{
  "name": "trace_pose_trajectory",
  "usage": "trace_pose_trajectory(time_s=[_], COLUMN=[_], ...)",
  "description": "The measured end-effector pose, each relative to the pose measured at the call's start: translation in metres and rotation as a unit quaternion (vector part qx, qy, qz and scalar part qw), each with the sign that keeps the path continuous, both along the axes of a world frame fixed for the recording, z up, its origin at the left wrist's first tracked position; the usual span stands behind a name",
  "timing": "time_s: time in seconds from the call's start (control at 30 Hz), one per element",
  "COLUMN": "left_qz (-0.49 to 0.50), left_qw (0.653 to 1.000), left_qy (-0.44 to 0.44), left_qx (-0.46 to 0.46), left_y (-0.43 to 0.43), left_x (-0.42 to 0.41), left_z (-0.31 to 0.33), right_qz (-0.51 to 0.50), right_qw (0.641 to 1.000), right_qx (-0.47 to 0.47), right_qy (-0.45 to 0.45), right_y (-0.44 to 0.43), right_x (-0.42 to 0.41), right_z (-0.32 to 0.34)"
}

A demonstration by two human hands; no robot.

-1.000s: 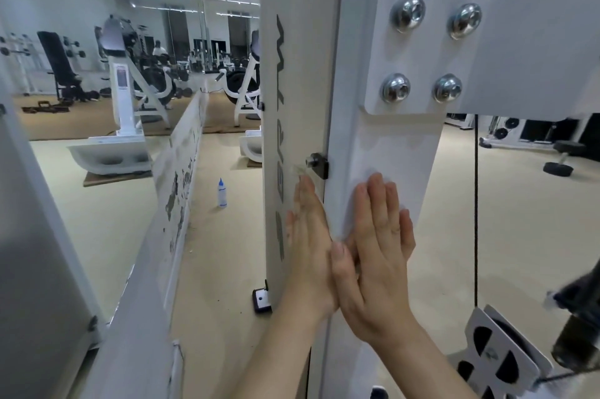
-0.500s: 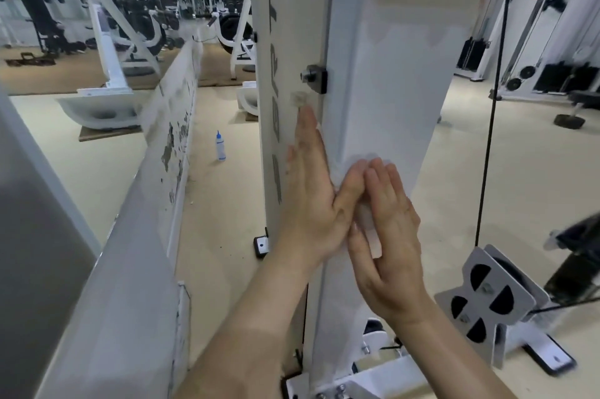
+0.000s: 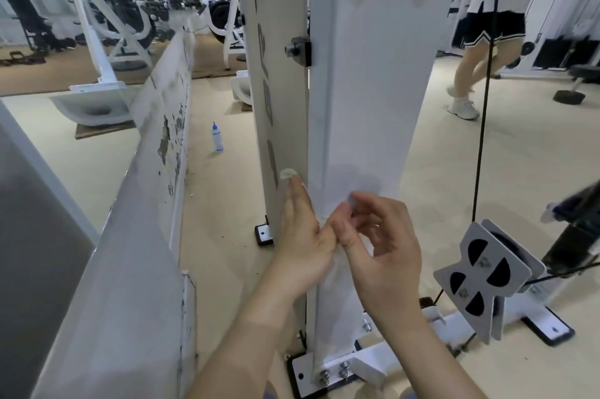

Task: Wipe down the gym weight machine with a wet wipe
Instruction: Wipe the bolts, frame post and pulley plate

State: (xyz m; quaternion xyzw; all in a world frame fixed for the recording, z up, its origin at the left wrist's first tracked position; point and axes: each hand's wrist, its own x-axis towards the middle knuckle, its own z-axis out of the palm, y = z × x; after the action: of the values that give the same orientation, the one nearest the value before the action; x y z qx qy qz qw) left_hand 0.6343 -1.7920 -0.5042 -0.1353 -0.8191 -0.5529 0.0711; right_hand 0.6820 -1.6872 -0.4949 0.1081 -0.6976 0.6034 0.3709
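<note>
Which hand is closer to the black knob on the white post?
Left. The left hand lies flat on the white metal post below the black knob; the right hand, pinching the white wet wipe, sits lower and further right.

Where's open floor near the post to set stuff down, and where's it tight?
Bare floor between the chipped white wall and the post, around the bottle; also between post and black cable. Tight at the post's foot: bolted base plate, pulley bracket. On the post, left hand lies flat, right hand pinches the wipe.

Upright post [image 3: 373,90] face open upward, centre frame; black knob [image 3: 298,49] juts at left edge; cable [image 3: 483,113], pulley bracket [image 3: 483,278] crowd right.
</note>
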Motion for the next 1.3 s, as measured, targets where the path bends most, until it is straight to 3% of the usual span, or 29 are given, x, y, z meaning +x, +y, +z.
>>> trace_pose_trajectory(time_s=[0.07,0.17,0.33,0.4,0.5,0.53,0.6,0.67,0.73,0.83,0.93,1.1,1.23,1.3], left_qz=[-0.058,-0.099,-0.127,-0.105,-0.043,-0.039,-0.014,0.077,0.159,0.167,0.134,-0.019,-0.097,-0.136], left_qw=[0.995,0.984,0.976,0.986,0.991,0.986,0.989,0.993,0.987,0.986,0.990,0.972,0.972,0.971], left_qy=[-0.063,-0.111,-0.125,-0.102,0.009,0.023,0.028,0.015,0.002,0.006,-0.003,-0.113,-0.155,-0.157], left_qx=[0.049,0.098,0.127,0.082,-0.126,-0.158,-0.147,-0.086,-0.027,-0.011,0.033,0.206,0.151,0.121], left_y=[-0.007,-0.016,-0.023,-0.023,-0.021,-0.019,-0.018,-0.020,-0.026,-0.026,-0.025,-0.041,-0.049,-0.050], left_x=[-0.006,-0.012,-0.005,0.001,0.010,0.017,0.036,0.048,0.052,0.057,0.061,0.067,0.075,0.079], left_z=[0.000,-0.002,0.009,0.009,-0.012,-0.021,-0.033,-0.033,-0.024,-0.006,0.006,0.029,0.042,0.049], right_qz=[0.050,0.104,0.077,0.069,0.053,0.043,0.025,0.026,0.079,0.227,0.223,0.256,0.258,0.243], right_qw=[0.998,0.987,0.984,0.984,0.974,0.967,0.949,0.938,0.936,0.918,0.924,0.928,0.899,0.906], right_qx=[-0.010,0.087,0.151,0.156,0.215,0.247,0.305,0.327,0.288,0.143,0.150,-0.006,-0.217,-0.205], right_qy=[-0.046,-0.084,-0.057,-0.048,-0.046,-0.053,-0.073,-0.111,-0.187,-0.290,-0.273,-0.272,-0.280,-0.279], right_y=[0.007,0.027,0.027,0.028,0.036,0.039,0.045,0.049,0.049,0.048,0.046,0.055,0.055,0.054], right_x=[-0.002,-0.004,-0.006,-0.006,-0.008,-0.007,-0.001,0.009,0.017,0.021,0.020,0.014,0.017,0.017], right_z=[0.007,0.016,0.017,0.015,0.009,0.004,-0.007,-0.013,-0.010,0.002,0.012,0.028,0.044,0.051])
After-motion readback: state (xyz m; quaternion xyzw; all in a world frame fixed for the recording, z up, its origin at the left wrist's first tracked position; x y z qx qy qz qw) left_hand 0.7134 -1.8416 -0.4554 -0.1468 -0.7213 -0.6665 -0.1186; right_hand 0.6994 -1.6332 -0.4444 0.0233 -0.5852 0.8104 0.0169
